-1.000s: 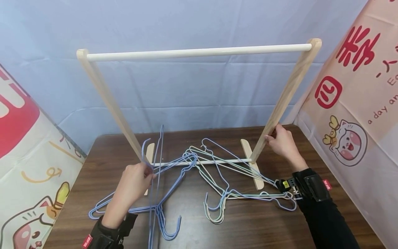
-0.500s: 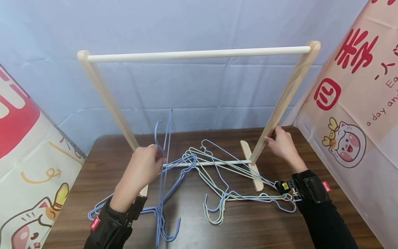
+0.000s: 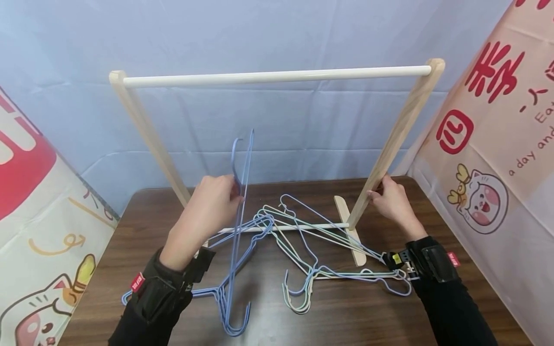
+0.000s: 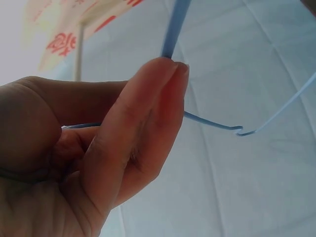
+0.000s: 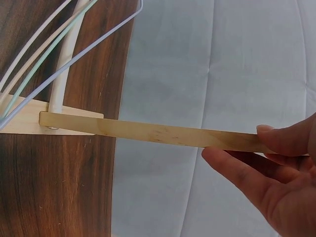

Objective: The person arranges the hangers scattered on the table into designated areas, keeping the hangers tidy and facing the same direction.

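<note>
My left hand (image 3: 209, 204) pinches a blue wire hanger (image 3: 233, 156) just below its hook, holding it up edge-on in front of the rack. In the left wrist view, the thumb and fingers close on the blue wire (image 4: 175, 29). A wooden rack with a white top rail (image 3: 277, 76) stands on the table. My right hand (image 3: 396, 204) grips the rack's right upright (image 3: 400, 127) low down; the right wrist view shows thumb and fingers on opposite sides of the wooden upright (image 5: 153, 132).
Several blue hangers (image 3: 209, 291) lie at the left of the brown table (image 3: 277, 327), partly behind the held one. Pale green and blue hangers (image 3: 309, 283) lie overlapping at the right, across the rack's lower bar (image 3: 322, 226). A pale blue cloth (image 3: 277, 125) hangs behind.
My left hand has risen and moved right and away from me, carrying the blue hanger up beneath the top rail. The right hand keeps its grip on the upright.
</note>
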The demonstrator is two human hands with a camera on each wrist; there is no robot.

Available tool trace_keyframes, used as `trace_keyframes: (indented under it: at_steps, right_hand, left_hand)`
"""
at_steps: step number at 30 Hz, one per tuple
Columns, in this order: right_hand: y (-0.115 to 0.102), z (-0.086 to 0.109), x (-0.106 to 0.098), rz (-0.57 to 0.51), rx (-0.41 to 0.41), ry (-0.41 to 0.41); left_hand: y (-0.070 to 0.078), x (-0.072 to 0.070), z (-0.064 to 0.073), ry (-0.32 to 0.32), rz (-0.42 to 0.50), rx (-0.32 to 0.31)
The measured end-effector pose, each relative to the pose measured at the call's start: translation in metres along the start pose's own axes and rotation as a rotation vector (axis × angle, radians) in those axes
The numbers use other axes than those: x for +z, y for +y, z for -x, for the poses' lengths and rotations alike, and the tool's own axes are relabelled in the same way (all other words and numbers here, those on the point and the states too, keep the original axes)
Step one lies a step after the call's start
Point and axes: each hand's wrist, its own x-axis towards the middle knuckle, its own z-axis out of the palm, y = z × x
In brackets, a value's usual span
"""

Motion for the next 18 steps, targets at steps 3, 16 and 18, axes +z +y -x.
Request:
trace_keyframes:
  at_steps: [3,16,18]
  right_hand:
    - [0.0,-0.001,0.0,-0.003,0.001,-0.002]
    - [-0.002,0.0,0.0,-0.01,0.005,-0.007]
    - [-0.001,0.0,0.0,-0.01,0.005,-0.004]
  left_hand:
    - [0.005,-0.006,-0.005,-0.02,-0.005,0.002]
    - [0.039,-0.028,-0.029,-0.034,-0.003,0.054]
    - [0.045,-0.032,-0.033,-0.045,-0.013,0.052]
